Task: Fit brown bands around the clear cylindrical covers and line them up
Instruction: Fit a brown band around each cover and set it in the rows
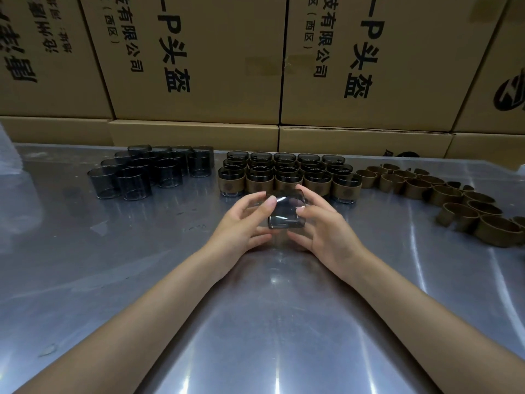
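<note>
A clear, dark-tinted cylindrical cover (287, 210) is held between both hands just above the steel table, with no brown band visible on it. My left hand (241, 223) grips its left side with thumb on top. My right hand (326, 223) grips its right side, fingers curled round it. Behind the hands, several banded covers (287, 177) stand in neat rows. Several bare covers (150, 172) stand in a cluster at the back left. Loose brown bands (454, 200) lie in a heap at the right.
The shiny steel table (270, 308) stretches toward me. Stacked cardboard boxes (199, 66) with printed characters wall off the back edge. A clear plastic sheet or bag (11, 172) lies at the far left.
</note>
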The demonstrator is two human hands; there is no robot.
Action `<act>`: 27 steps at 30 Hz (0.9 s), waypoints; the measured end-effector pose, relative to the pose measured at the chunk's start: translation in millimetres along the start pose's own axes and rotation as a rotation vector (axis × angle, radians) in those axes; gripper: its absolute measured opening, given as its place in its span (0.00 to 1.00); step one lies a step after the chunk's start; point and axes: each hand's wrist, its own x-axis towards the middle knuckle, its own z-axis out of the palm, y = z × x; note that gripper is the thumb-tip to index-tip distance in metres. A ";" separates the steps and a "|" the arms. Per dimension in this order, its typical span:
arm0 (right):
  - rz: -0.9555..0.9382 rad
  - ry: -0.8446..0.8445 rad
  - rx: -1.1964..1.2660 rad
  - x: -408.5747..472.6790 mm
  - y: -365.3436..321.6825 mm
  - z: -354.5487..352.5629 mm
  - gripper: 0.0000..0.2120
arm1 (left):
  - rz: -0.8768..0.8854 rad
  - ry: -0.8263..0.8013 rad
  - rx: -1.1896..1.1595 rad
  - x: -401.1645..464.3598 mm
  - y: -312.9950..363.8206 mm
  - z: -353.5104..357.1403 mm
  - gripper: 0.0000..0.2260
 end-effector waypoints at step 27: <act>-0.019 -0.121 -0.043 1.9 2.2 -6.6 0.32 | -0.099 -0.122 -0.162 3.1 3.0 -11.7 0.25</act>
